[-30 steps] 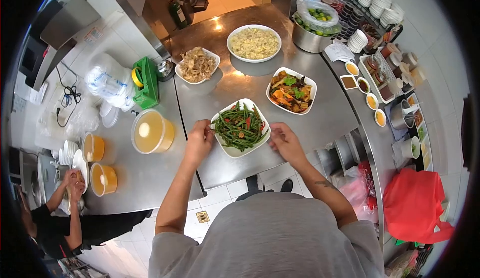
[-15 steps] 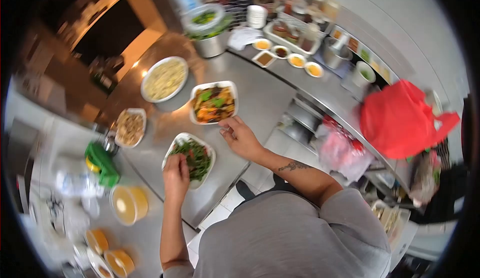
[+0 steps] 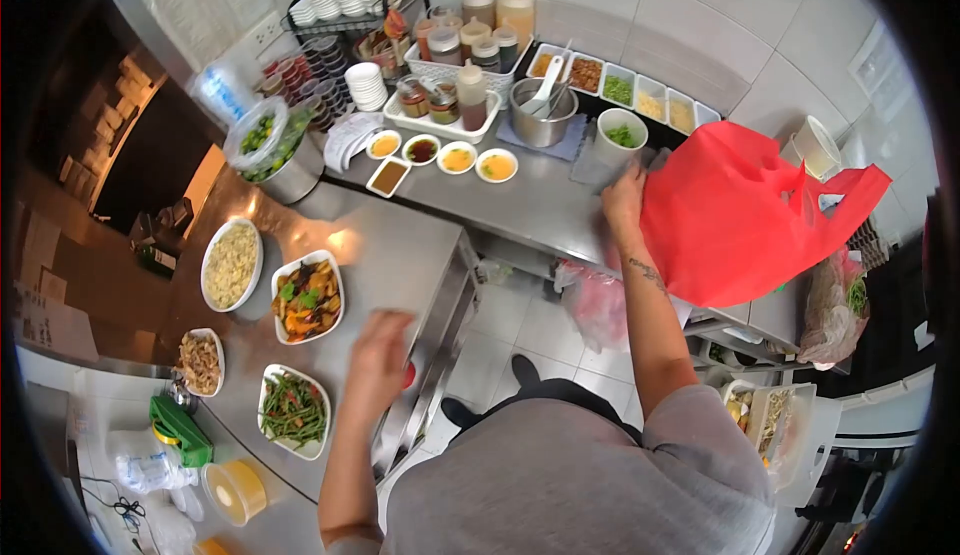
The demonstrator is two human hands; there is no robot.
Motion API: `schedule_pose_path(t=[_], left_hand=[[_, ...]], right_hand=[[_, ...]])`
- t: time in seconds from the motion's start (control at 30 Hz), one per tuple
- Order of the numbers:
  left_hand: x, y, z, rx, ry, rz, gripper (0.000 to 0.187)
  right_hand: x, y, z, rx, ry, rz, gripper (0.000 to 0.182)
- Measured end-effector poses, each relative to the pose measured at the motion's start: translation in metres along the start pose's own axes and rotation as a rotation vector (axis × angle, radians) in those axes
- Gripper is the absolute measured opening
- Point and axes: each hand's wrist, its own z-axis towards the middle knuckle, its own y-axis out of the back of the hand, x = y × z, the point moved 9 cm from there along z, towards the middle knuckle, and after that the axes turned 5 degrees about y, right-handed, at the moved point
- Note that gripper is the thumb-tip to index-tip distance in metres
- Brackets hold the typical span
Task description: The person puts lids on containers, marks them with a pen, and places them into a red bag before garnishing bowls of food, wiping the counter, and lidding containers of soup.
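Note:
My left hand (image 3: 378,363) is blurred above the counter's right edge, beside a white dish of green beans (image 3: 295,411). A small red spot shows against its palm side; I cannot make out what it is. On the back counter, my right hand (image 3: 624,201) reaches between a white cup of chopped herbs (image 3: 622,133) and a red bag (image 3: 730,217). Its fingertips are partly hidden near something dark grey. A square dish of braised vegetables with green leaves (image 3: 307,298) stands near the middle of the steel counter (image 3: 400,255).
A bowl of pale food (image 3: 231,265) and a dish of brown pieces (image 3: 200,362) stand at left. Small sauce dishes (image 3: 457,159) line the back counter near a steel pot (image 3: 543,120) and a topping rack (image 3: 619,88). A green box (image 3: 180,432) stands lower left.
My view has turned right. My right hand has moved from the braised vegetables to beside the red bag. My left hand has left the green beans and moved right.

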Motion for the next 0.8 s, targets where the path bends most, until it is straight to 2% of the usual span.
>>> schedule_pose_path(t=[0.07,0.1,0.13,0.2,0.23,0.27,0.3,0.33,0.4,0.43,0.53,0.63,0.77,0.8], left_hand=[[-0.058,-0.059,0.053,0.182,-0.155,-0.149,0.021],[-0.076,-0.09,0.079,0.158,-0.266,-0.185,0.022],[-0.1,-0.119,0.106,0.216,-0.32,-0.219,0.022],[-0.137,-0.183,0.164,0.285,-0.276,-0.297,0.022],[-0.147,-0.222,0.2,0.281,-0.259,-0.328,0.024],[-0.174,-0.244,0.226,0.209,-0.334,-0.26,0.023],[-0.184,-0.287,0.257,0.233,-0.3,-0.268,0.023],[-0.185,-0.334,0.29,0.259,-0.265,-0.276,0.024],[-0.184,-0.422,0.341,0.382,-0.353,-0.068,0.026],[-0.177,-0.459,0.361,0.474,-0.329,-0.14,0.03],[-0.175,-0.495,0.372,0.551,-0.239,-0.145,0.034],[-0.185,-0.509,0.371,0.565,-0.223,-0.191,0.037],[-0.213,-0.487,0.374,0.531,-0.23,-0.337,0.043],[-0.236,-0.46,0.372,0.553,-0.324,-0.109,0.038]], right_hand=[[-0.023,-0.013,0.014,-0.151,0.091,0.067,0.067],[-0.021,-0.01,0.01,-0.054,0.012,0.259,0.072],[-0.014,-0.008,0.001,-0.029,0.029,0.27,0.072],[-0.01,-0.007,-0.018,0.022,0.065,0.287,0.07],[-0.027,-0.034,-0.026,0.096,0.123,0.195,0.07],[-0.029,-0.032,-0.033,0.124,0.14,0.228,0.069],[-0.03,-0.03,-0.041,0.152,0.156,0.261,0.069],[-0.004,0.006,-0.051,0.137,0.129,0.42,0.069],[0.004,0.017,-0.071,0.17,0.219,0.345,0.07],[0.003,0.02,-0.077,0.19,0.26,0.309,0.07],[-0.008,0.025,-0.084,0.25,0.252,0.437,0.072],[-0.018,0.018,-0.084,0.343,0.126,0.531,0.07],[-0.02,0.019,-0.084,0.309,0.083,0.558,0.067],[-0.028,0.01,-0.086,0.316,0.068,0.578,0.068]])
